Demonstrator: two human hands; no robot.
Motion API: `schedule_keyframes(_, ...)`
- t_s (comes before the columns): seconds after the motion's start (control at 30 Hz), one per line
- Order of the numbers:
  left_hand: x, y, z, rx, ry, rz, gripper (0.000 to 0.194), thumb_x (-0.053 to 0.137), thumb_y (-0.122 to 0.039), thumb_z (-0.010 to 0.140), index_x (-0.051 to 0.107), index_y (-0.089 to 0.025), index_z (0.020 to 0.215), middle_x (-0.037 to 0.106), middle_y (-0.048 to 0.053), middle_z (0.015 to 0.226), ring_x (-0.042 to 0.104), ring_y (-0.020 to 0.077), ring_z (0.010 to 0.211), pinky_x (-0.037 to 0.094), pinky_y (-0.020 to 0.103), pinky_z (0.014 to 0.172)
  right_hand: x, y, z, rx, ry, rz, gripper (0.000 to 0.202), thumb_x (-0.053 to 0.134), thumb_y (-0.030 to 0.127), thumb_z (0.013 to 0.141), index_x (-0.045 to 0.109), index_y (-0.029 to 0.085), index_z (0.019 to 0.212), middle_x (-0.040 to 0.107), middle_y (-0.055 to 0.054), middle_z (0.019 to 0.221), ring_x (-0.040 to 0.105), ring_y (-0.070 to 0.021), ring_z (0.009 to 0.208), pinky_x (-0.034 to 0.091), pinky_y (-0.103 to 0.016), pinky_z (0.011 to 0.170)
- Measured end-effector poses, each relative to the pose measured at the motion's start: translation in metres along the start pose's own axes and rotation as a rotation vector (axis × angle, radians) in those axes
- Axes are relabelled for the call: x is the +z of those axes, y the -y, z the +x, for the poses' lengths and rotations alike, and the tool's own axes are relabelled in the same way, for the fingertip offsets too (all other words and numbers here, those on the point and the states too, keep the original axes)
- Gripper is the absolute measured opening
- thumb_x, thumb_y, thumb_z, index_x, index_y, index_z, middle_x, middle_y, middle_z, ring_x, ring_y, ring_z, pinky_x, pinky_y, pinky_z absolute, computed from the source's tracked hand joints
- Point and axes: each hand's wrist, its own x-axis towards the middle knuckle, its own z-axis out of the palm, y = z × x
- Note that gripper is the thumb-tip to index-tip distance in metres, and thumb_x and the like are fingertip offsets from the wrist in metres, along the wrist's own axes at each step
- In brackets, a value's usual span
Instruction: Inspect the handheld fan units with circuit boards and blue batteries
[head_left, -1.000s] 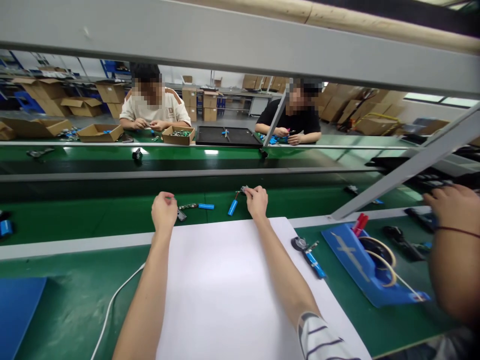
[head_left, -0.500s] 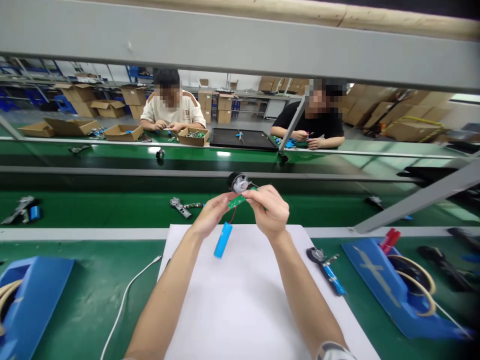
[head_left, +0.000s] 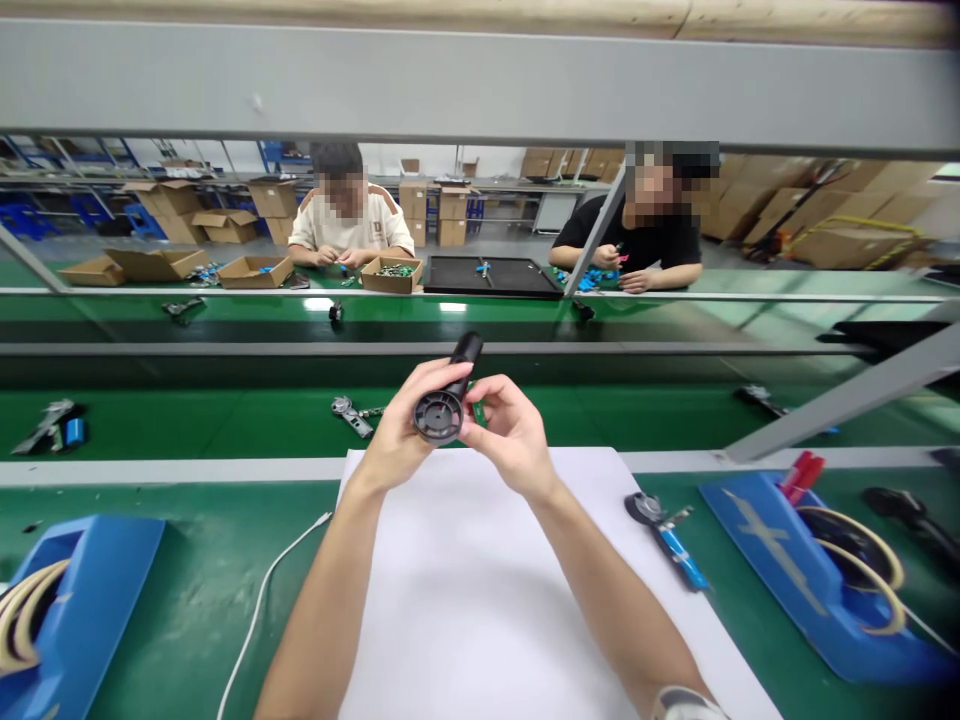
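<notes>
A black device with a round vented end point(head_left: 439, 416) and a tubular part pointing up and away is in my left hand point(head_left: 401, 425), whose fingers wrap round it. My right hand point(head_left: 510, 430) is beside it, thumb and forefinger pinched at a small green circuit board point(head_left: 479, 411) against the device's right side. The fingers hide most of the board. Both hands are above the far edge of a white sheet point(head_left: 480, 590). To the right on the sheet's edge lies another opened unit with a blue cell point(head_left: 681, 556).
Blue holders stand at left point(head_left: 97, 600) and right point(head_left: 787, 570), the right one with red pens. A white cable point(head_left: 259, 600) lies left of the sheet. Grey parts point(head_left: 351, 416) sit on the green belt. Two people work across it, near cardboard boxes and a black tray point(head_left: 491, 290).
The device has been turned so its round black vented end faces me. My left hand now wraps it. The blue cell that hung below the board is out of sight.
</notes>
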Motion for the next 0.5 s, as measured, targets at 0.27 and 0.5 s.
schedule_keyframes(0.27,-0.01,-0.013,-0.002,0.097,-0.118,0.618,0.031,0.073,-0.041,0.084,0.069,-0.026,0.111,0.039,0.01,0.135,0.041,0.0288,0.133,0.035,0.043,0.113,-0.015,0.011,0.001,0.382,0.15,0.087,0.049,0.082,0.024,0.075,0.053,0.022,0.114,0.069,-0.001,0.087,0.058,-0.0102,0.067,0.041,-0.02,0.054)
schedule_keyframes(0.5,-0.007,-0.011,-0.005,-0.14,-0.349,0.422,0.033,0.068,-0.051,0.086,0.058,-0.02,0.094,0.062,0.002,0.081,0.058,0.0168,0.074,0.044,0.027,0.069,-0.008,0.0,0.001,0.243,0.133,-0.305,0.025,0.065,0.04,0.092,0.066,0.016,0.088,0.07,-0.004,0.075,0.062,-0.0141,0.073,0.047,-0.027,0.068)
